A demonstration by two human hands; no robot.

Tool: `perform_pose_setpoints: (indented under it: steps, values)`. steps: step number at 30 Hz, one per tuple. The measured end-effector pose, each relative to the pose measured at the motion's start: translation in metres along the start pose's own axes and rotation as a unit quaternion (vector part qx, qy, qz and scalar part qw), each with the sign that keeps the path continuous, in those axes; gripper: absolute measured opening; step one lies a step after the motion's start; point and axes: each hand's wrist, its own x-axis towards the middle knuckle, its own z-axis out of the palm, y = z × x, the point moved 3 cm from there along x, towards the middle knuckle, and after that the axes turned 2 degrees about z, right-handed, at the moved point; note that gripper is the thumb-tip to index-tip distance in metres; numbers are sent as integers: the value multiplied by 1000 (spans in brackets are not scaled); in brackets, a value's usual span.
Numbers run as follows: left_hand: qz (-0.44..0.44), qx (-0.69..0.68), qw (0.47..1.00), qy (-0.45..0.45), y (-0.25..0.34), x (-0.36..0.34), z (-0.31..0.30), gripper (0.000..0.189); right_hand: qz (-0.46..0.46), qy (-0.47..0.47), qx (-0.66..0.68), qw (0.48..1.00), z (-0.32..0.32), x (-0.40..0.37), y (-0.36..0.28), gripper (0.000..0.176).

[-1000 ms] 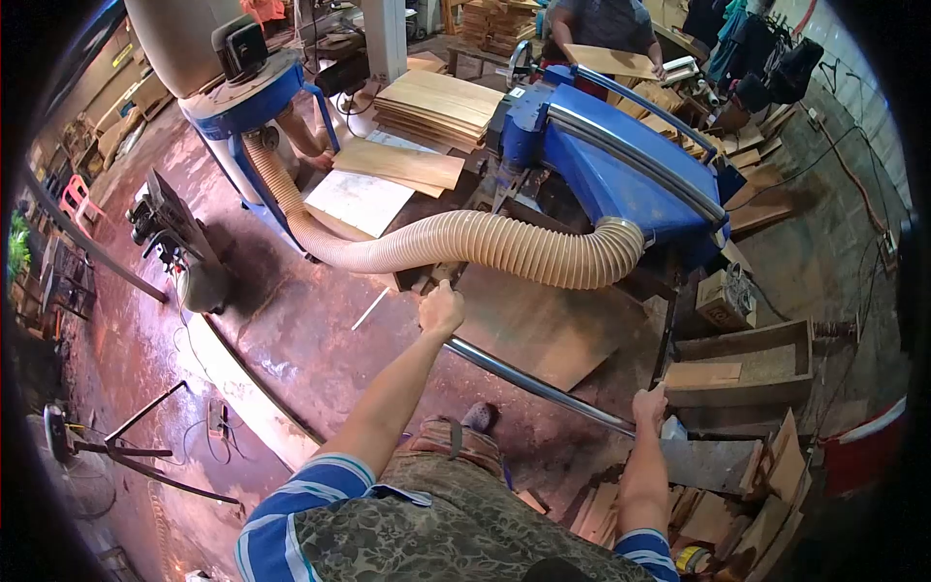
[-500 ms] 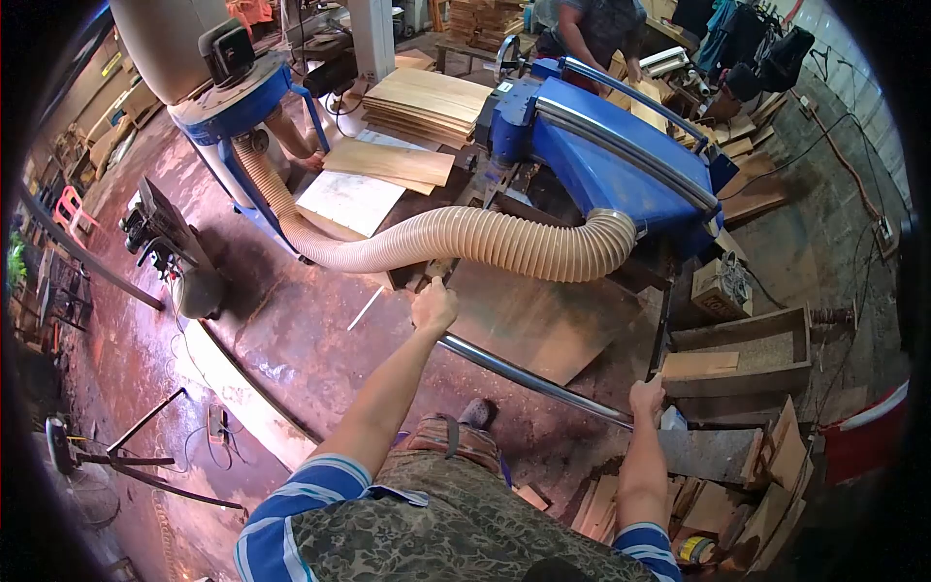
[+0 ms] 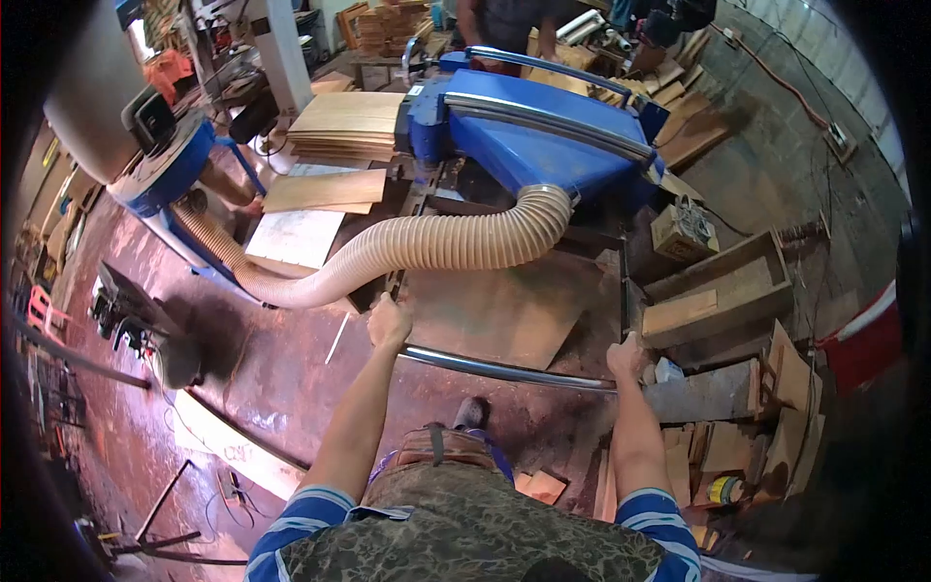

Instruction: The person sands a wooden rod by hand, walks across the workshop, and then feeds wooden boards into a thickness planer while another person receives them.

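Observation:
My left hand [image 3: 390, 322] is closed at the left corner of a metal frame, by the end of a dark side rail. At the frame's right corner, my right hand [image 3: 626, 357] is closed on the end of the other rail [image 3: 624, 281]. A shiny metal roller [image 3: 504, 371] spans the gap between my hands. Beyond it stands a blue machine [image 3: 543, 126], joined to the frame. A ribbed beige hose [image 3: 436, 241] curves from its hood across the frame. My fingers partly hide the spots they grip.
A dust collector [image 3: 160, 175] stands at left, near stacked boards [image 3: 344, 116]. On the right are a wooden trough [image 3: 727, 291] and wood offcuts [image 3: 722, 446]. Another person [image 3: 509, 29] is behind the machine. A thin white strip [image 3: 337, 338] lies on the floor.
The view has turned, so the machine, hose and boards sit further left and higher. Both my hands stay closed at the frame's corners.

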Motion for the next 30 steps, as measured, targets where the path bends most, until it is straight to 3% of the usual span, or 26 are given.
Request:
perform_pose_setpoints:
  steps: [2,9,13,15,30]
  values:
    - [-5,4,1000,19,-2,0,1,47,15,-45,5,999,12,10,8,59]
    - [29,0,998,55,-5,2,5,40,-1,-2,34,999,26,19,15,52]
    - [20,-7,998,52,-4,1,4,40,-8,2,28,1000,20,17,13,53]
    - [27,-5,998,52,-6,2,6,40,5,-40,30,999,20,18,13,59]
    - [43,-1,997,65,-7,1,6,37,-9,5,31,999,29,19,20,54]
